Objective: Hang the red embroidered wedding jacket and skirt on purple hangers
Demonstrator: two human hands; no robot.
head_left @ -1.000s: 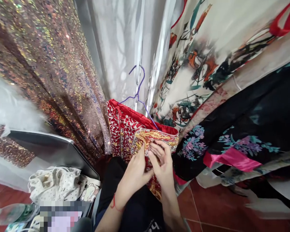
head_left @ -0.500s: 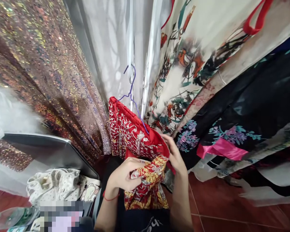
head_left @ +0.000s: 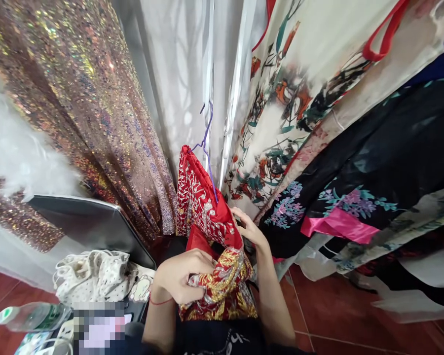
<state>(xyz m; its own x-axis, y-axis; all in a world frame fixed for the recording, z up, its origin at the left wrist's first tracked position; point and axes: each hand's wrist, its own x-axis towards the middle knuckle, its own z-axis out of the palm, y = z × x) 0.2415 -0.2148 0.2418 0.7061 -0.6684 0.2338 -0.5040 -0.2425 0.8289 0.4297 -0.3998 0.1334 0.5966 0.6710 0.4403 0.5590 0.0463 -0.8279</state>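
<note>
A red garment point(head_left: 203, 202) with dense silver and gold embroidery hangs by its upper end on a purple wire hanger point(head_left: 206, 140). Its lower part is bunched in front of my dark shirt. My left hand point(head_left: 183, 276), with a red string round the wrist, is closed on a gathered fold of the gold-embroidered cloth. On the other side, my right hand point(head_left: 250, 231) holds the garment's edge near a small label. Some of its fingers are hidden behind the cloth. Plain red lining shows inside the opening.
Left are a sequinned dress point(head_left: 107, 123), a black chair back point(head_left: 92, 222), a spotted white cloth bag point(head_left: 92, 276) and a plastic bottle point(head_left: 37, 315). A floral white dress point(head_left: 266, 128) and a black dress point(head_left: 355, 158) hang right, above red floor tiles point(head_left: 333, 315).
The left hand has drawn its fold of cloth down and a little left. My right hand has shifted left along with the garment's edge. The view has turned slightly.
</note>
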